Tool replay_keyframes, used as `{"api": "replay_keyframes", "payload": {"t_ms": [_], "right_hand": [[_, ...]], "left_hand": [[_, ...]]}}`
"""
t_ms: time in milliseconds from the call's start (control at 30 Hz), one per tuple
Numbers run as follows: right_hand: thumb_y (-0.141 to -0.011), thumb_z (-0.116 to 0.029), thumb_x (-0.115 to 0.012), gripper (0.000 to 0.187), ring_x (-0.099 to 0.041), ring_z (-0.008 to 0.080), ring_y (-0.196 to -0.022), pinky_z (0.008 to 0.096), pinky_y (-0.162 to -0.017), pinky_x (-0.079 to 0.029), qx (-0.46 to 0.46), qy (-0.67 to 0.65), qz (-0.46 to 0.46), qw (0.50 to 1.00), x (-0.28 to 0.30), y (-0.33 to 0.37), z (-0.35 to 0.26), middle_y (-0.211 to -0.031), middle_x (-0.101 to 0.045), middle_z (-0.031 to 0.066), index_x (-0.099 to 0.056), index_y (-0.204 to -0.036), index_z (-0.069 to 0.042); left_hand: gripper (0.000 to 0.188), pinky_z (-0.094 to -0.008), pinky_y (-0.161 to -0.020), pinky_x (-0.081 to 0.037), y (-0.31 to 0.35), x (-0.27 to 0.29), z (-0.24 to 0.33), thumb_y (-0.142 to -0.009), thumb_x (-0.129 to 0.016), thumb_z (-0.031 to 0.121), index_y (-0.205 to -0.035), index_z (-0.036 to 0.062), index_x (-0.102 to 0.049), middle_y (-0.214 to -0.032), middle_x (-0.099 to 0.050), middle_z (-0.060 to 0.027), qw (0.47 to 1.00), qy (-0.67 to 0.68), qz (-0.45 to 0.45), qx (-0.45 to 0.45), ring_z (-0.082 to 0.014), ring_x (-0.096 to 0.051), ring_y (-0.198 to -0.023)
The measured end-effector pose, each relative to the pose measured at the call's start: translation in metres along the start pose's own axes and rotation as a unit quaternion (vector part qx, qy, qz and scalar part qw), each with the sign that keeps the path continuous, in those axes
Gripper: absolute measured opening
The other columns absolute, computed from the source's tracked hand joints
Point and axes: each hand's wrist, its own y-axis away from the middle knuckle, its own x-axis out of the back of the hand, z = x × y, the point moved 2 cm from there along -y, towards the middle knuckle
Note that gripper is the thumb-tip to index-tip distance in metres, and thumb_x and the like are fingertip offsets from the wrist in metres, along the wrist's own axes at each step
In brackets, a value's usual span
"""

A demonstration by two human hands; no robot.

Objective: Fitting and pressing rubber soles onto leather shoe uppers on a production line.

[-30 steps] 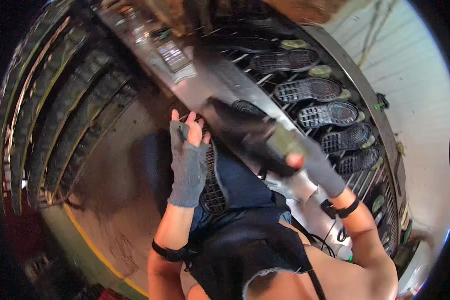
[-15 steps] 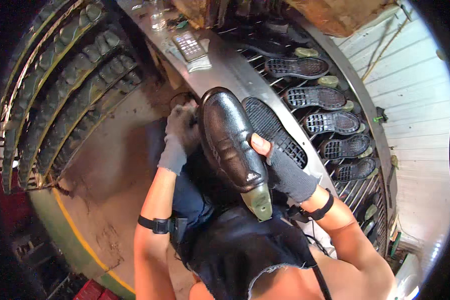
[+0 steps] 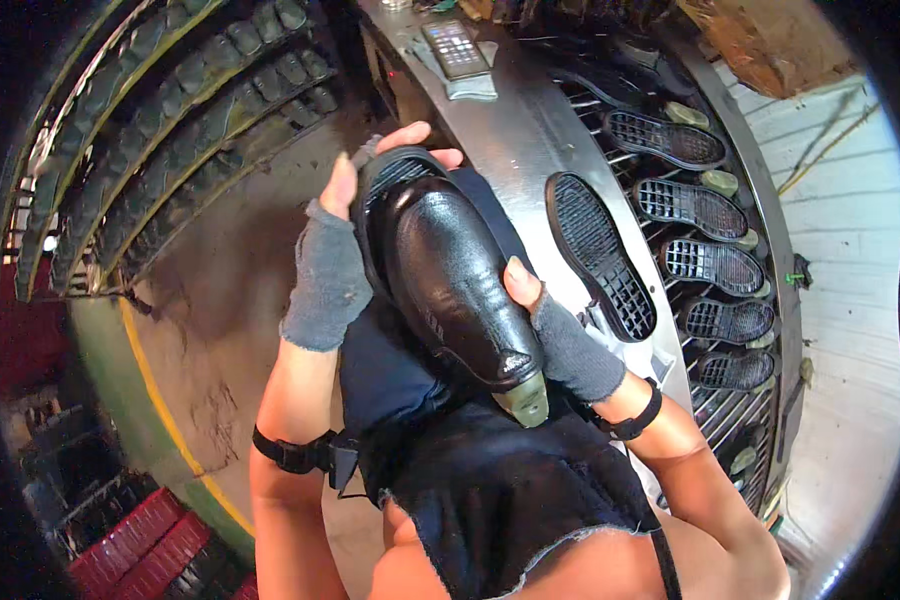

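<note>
Taking clock directions from the black shoe (image 3: 455, 265), with twelve straight up the view, its toe points to eleven and the green last (image 3: 523, 402) projects from its heel at five. The shoe is over the person's lap, beside the bench (image 3: 520, 145), whose long edge runs past at one to two o'clock. The left hand (image 3: 335, 265), in a fingerless grey glove, curls around the toe end of a black sole (image 3: 398, 180) from ten to twelve, fingertips reaching past its rim. That rim stands out beyond the shoe's toe, exposing the ridged inside. The right hand (image 3: 565, 335) grips the heel half at four, thumb against the side, other fingers hidden. Just beyond that thumb, toward three, a loose sole (image 3: 600, 255) lies on the bench, apart from the shoe; farther out, more soles line a barred rack (image 3: 725, 405). A phone (image 3: 457, 50) lies at twelve. The floor (image 3: 230, 270) opens out at nine, giving the left elbow room, with shelves (image 3: 185, 110) well apart at ten.
</note>
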Motion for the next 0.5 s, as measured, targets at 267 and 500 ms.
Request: {"api": "replay_keyframes", "payload": {"t_ms": [267, 500], "right_hand": [[-0.104, -0.061, -0.057, 0.065, -0.072, 0.0137, -0.091, 0.0270, -0.084, -0.057, 0.002, 0.046, -0.006, 0.999, 0.006, 0.002, 0.002, -0.104, -0.076, 0.0082, -0.072, -0.120, 0.000], [-0.103, -0.061, -0.058, 0.065, -0.073, 0.0153, -0.089, 0.0276, -0.081, -0.057, 0.007, 0.048, 0.010, 0.999, 0.011, 0.002, 0.007, -0.101, -0.077, 0.0090, -0.075, -0.115, 0.000]], "left_hand": [[0.083, -0.0423, -0.101, -0.058, 0.006, -0.003, -0.004, -0.106, -0.034, 0.070, -0.162, 0.0083, -0.036, -0.150, -0.056, -0.0238, 0.998, 0.049, -0.036, 0.035, -0.0291, -0.065, -0.122], [0.086, -0.0432, -0.104, -0.056, 0.010, -0.017, 0.001, -0.106, -0.034, 0.071, -0.162, 0.0058, -0.035, -0.150, -0.057, -0.0226, 0.999, 0.013, -0.042, 0.027, -0.0293, -0.065, -0.122]]}}
